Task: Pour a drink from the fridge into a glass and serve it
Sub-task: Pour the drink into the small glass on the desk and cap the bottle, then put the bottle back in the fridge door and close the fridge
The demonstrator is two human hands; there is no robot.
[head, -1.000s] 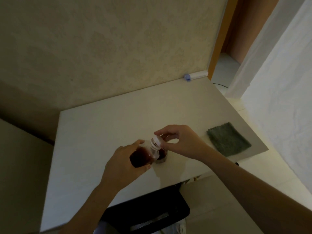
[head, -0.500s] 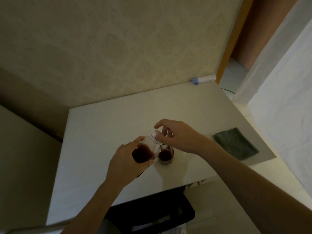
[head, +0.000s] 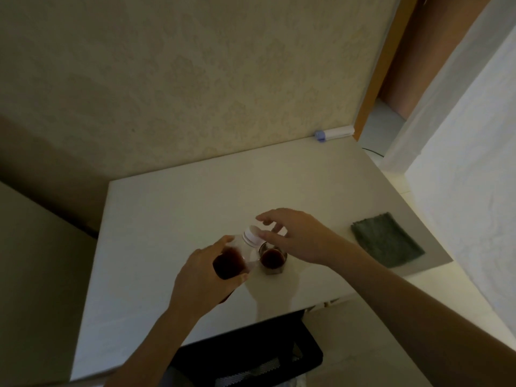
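Head view, single frame.

Item 1. Bottle [head: 237, 255]: clear plastic, dark red drink in its lower part, tilted, at lower centre of frame. Left hand [head: 203, 277] wrapped closed around its body.

Item 2. Cap [head: 252, 236]: white, on the bottle neck. Right hand [head: 296, 236] above it, thumb at the cap's edge, other fingers spread and lifted; whether it is pinching the cap cannot be told. A second ago those fingers were closed tighter on the cap; they have since loosened, which suggests the recapping is finishing.

Item 3. Glass [head: 272, 259]: small, holding dark drink, standing on the table [head: 167, 233] just right of the bottle, below the right hand. Judged: pouring done, serving remains.

Item 4. Surroundings: green cloth [head: 386, 240] at right on the table, well apart; white tube with blue end [head: 333, 133] at the far edge against the wall; black chair [head: 251, 356] at bottom of frame. Nothing blocks the glass except the right hand over it.
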